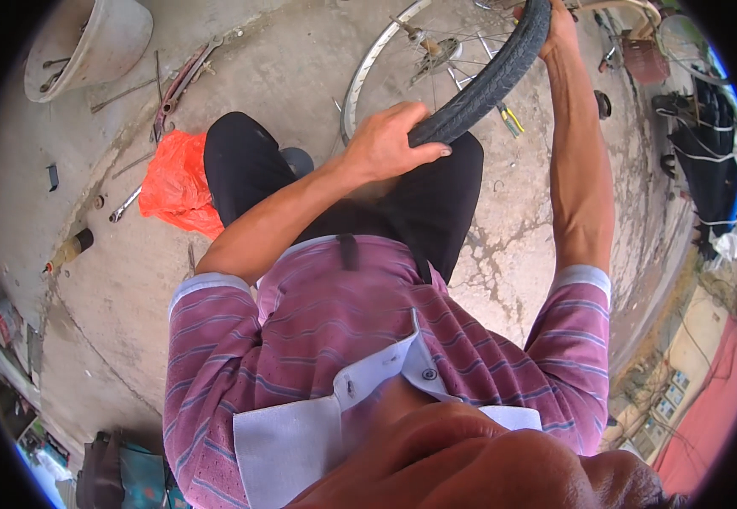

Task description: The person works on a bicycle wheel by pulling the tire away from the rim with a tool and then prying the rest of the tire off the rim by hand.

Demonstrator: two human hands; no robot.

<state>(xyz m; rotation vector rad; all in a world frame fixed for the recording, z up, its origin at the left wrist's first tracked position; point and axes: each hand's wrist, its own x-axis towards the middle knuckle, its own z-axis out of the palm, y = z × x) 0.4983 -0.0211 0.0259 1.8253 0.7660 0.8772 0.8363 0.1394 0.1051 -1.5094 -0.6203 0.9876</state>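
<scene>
A black bicycle tyre (494, 81) rises above my right knee, curving away toward the upper edge. My left hand (390, 140) is closed round its near end, thumb along the side. Further up, my right hand (560, 32) grips the same tyre; part of this hand is cut off by the picture's edge. Behind the tyre is a spoked wheel with a silver rim (358, 81) and a hub (443, 53). Whether the tyre sits on a rim of its own, I cannot tell. Pliers with yellow-green handles (511, 121) lie on the floor just right of the tyre.
An orange-red plastic bag (173, 182) lies beside my left knee, near a wrench (126, 204). A whitish bucket (114, 42) with metal pieces inside stands far left. A bottle (67, 251) lies left on the concrete. A dark tied bundle (709, 153) is at the right.
</scene>
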